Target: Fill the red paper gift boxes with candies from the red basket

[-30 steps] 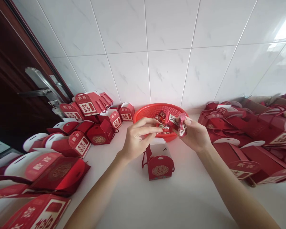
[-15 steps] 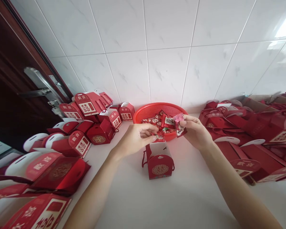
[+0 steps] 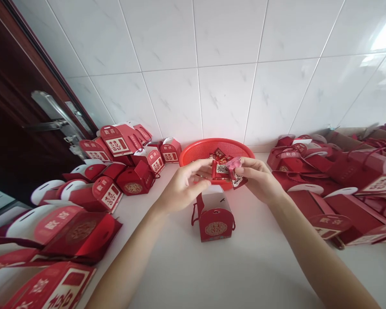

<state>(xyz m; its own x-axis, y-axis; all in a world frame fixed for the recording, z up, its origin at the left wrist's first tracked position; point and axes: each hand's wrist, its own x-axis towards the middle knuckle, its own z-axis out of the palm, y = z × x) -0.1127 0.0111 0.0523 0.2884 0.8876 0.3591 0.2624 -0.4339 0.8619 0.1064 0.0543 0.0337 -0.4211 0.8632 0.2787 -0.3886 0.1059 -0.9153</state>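
Note:
My right hand (image 3: 262,180) pinches several wrapped candies above the small red gift box. Among them are a red candy (image 3: 221,170) with a white label and dark characters, and a pink-topped candy (image 3: 237,176). My left hand (image 3: 185,182) is open, thumb and fingers apart, its fingertips at the left end of the red candy; whether they press on it is hard to see. Below both hands stands the red gift box (image 3: 216,219), upright, with a gold round emblem and cord loops at its sides. Behind them, a red plastic basket (image 3: 193,150) holds more candies, partly hidden.
Red gift boxes (image 3: 111,195) with white flaps are piled along the left. More red boxes (image 3: 350,210) are heaped on the right. A white tiled wall (image 3: 227,94) rises behind the white tabletop (image 3: 212,274). At the left is a dark door (image 3: 16,86) with a metal handle.
The candy that was in my left fingers no longer shows there. My right hand has moved left and slightly down with its candies, closer to my left hand, whose fingers have spread.

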